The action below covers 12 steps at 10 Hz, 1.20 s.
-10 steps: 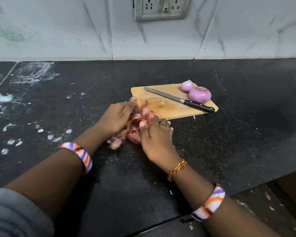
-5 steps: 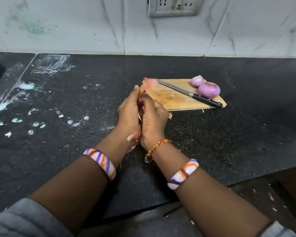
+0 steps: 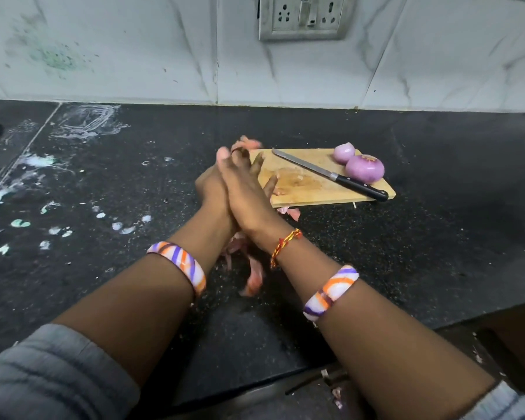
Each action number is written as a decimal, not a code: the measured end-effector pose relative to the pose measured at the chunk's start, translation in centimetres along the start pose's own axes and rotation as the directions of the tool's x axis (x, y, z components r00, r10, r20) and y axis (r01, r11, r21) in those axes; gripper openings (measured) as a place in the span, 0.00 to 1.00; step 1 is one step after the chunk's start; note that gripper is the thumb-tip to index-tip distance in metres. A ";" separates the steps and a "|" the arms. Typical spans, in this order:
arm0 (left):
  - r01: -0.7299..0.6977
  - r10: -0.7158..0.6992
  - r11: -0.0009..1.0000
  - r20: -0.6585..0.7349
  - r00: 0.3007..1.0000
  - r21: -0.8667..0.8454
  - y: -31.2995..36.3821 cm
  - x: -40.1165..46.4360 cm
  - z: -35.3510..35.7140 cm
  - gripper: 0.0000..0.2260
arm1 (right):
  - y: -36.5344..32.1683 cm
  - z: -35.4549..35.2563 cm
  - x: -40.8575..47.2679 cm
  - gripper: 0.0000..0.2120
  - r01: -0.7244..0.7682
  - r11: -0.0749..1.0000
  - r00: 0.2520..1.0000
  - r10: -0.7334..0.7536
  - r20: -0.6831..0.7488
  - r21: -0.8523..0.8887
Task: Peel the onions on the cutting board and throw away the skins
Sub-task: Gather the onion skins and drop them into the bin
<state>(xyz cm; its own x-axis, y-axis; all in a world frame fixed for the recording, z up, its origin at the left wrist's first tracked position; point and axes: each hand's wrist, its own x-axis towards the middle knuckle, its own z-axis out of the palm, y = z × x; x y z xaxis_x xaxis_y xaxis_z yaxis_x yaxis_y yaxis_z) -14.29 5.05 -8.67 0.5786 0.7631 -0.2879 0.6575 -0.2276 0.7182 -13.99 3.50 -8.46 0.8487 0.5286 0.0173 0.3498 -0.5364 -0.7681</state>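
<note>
My left hand point(image 3: 210, 189) and my right hand point(image 3: 246, 189) are pressed together, palms facing, above the black counter at the left end of the wooden cutting board point(image 3: 309, 189). A bunch of pink onion skins point(image 3: 246, 144) is squeezed between them and sticks out past the fingertips. More skins point(image 3: 253, 278) hang and fall below my wrists, blurred. One skin scrap point(image 3: 290, 212) lies on the counter by the board's front edge. Two peeled purple onions, a small one point(image 3: 344, 152) and a larger one point(image 3: 365, 168), sit at the board's far right.
A black-handled knife point(image 3: 331, 174) lies diagonally across the board. The black counter point(image 3: 437, 237) has pale smears at left point(image 3: 19, 183). A tiled wall with a socket plate point(image 3: 305, 16) stands behind. The counter's front edge runs below my forearms.
My hands gathered the skin pile off the counter, pressed together around it and lifted. Now they are raised a little more, and some skins are dropping below the wrists.
</note>
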 end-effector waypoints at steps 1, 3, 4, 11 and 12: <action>-0.016 0.025 0.304 -0.009 1.000 -0.952 -0.4 3.6 -0.3 0.08 | 1.1 -1.8 -1.5 0.26 0.216 0.969 0.976 -0.219 0.011 0.122; 0.138 -0.122 0.416 0.095 0.988 -0.899 -1.4 6.9 -3.6 0.04 | 8.0 -5.1 -1.9 0.34 -0.137 0.933 0.990 0.134 -0.033 -0.333; 0.141 -0.123 0.358 0.103 0.987 -0.923 -2.5 8.5 -3.7 0.11 | 8.3 -2.6 -3.1 0.46 -0.018 0.803 0.982 0.125 0.138 -0.596; 0.195 0.127 0.581 0.324 0.937 -0.791 -4.2 6.7 -7.3 0.10 | 6.8 -3.5 -1.3 0.10 0.180 0.831 0.981 -0.189 0.038 -0.526; 0.212 0.188 0.577 0.381 0.905 -0.789 -3.2 5.5 -5.9 0.09 | 4.8 -5.0 -0.4 0.06 0.036 0.982 0.977 0.004 -0.212 0.185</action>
<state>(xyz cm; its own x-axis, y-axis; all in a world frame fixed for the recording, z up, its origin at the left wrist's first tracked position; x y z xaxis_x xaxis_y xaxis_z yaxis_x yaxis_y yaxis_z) -16.01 13.53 -8.81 0.8314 0.4175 -0.3666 0.1214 0.5073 0.8532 -10.65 -2.51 -8.95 0.9150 0.3748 0.1492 0.3006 -0.3866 -0.8719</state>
